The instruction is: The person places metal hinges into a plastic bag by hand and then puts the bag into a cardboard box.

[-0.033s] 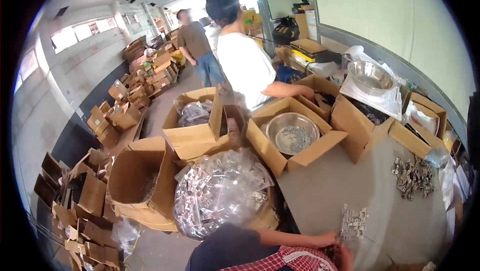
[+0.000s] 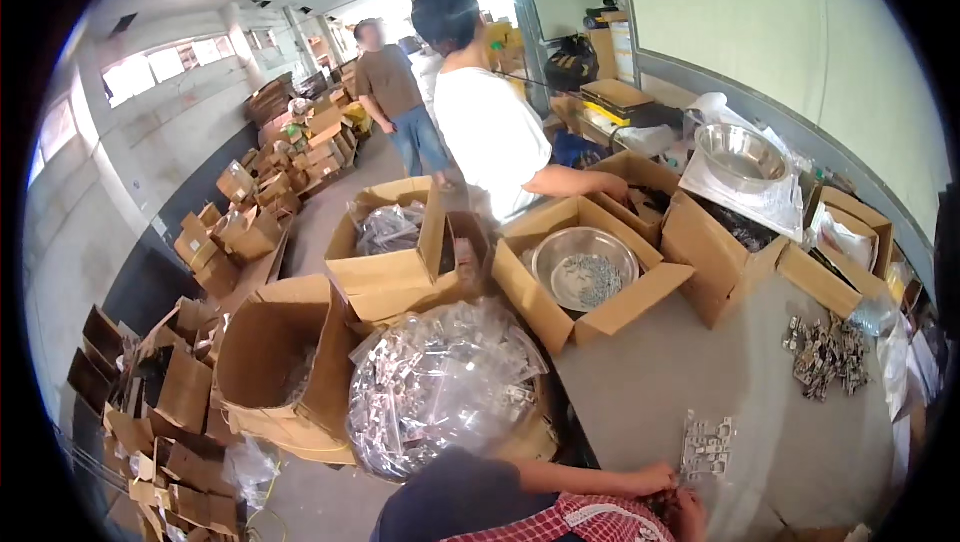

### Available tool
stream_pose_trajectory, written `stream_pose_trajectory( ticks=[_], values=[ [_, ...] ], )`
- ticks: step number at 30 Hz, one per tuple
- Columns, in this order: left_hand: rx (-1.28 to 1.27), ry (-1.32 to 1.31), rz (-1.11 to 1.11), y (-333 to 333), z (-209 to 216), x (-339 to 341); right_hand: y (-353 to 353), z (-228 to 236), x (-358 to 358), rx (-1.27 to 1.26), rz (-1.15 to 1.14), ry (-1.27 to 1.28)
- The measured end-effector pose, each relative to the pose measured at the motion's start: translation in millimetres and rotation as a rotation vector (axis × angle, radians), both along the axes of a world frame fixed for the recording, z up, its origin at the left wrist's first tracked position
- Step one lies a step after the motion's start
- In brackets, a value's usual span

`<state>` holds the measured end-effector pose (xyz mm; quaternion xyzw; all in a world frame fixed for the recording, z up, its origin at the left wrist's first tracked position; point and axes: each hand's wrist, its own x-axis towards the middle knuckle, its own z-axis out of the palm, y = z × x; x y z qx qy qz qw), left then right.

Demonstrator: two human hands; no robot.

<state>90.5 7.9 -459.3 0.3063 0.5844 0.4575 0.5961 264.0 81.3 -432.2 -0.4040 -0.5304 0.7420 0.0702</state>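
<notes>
My left hand (image 2: 655,480) is at the near edge of the grey table, its fingers closed and pressed together. Just below it, my right hand (image 2: 688,514) is closed too, the two nearly touching. Whatever lies between the fingers is too small and too hidden to name. A cluster of flat silver metal parts (image 2: 708,445), seemingly in clear plastic, lies on the table right beside my left hand. Farther right is a heap of loose metal fittings (image 2: 828,357). Red checked cloth (image 2: 560,520) covers the space below my left forearm.
Left of the table, a large clear bag of shiny parts (image 2: 440,382) bulges from a carton. An open carton (image 2: 640,310) on the table holds a steel bowl (image 2: 545,272) of small screws. A co-worker in white (image 2: 485,132) reaches into another box; a second person (image 2: 400,92) stands behind.
</notes>
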Motion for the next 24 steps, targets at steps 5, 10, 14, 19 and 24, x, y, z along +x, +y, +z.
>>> stream_pose_trajectory(
  ticks=[5, 10, 14, 19, 24],
  values=[
    [0.012, -0.085, 0.01, -6, 31, -6, 14, -39, 7, 0.127, 0.041, -0.034],
    [-0.01, -0.012, -0.046, -5, 28, -9, 20, -57, 10, 0.171, 0.06, -0.041],
    [-0.061, -0.034, -0.027, -5, 36, -8, 19, -71, 15, 0.194, 0.048, -0.039],
    [-0.04, 0.014, -0.054, -8, 42, -9, 17, -78, 21, 0.22, 0.007, 0.016],
    [-0.089, -0.014, -0.063, -9, 49, -9, 18, -82, 19, 0.221, -0.043, -0.1]
  ],
)
